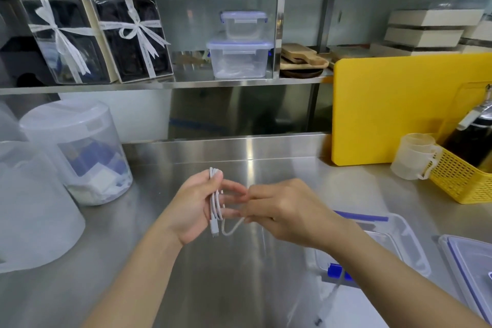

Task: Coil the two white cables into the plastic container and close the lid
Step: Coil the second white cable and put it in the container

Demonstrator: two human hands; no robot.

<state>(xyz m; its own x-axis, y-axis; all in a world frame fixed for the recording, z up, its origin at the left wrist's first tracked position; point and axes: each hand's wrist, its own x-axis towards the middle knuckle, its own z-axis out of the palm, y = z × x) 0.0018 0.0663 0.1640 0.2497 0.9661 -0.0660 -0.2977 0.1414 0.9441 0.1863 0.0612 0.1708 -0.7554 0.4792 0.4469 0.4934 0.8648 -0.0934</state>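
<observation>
Item: our two forearms and hands, seen from above. Left hand [195,206]: bare, no glove, no ring or watch visible on it; wrist and forearm uncovered as far as the lower edge of the view. Right hand [287,214]: likewise bare, no jewellery or strap showing; forearm uncovered to the frame's corner. No sleeve cuff appears on either arm. Fingernails, where we can make them out, look short and unpainted
</observation>
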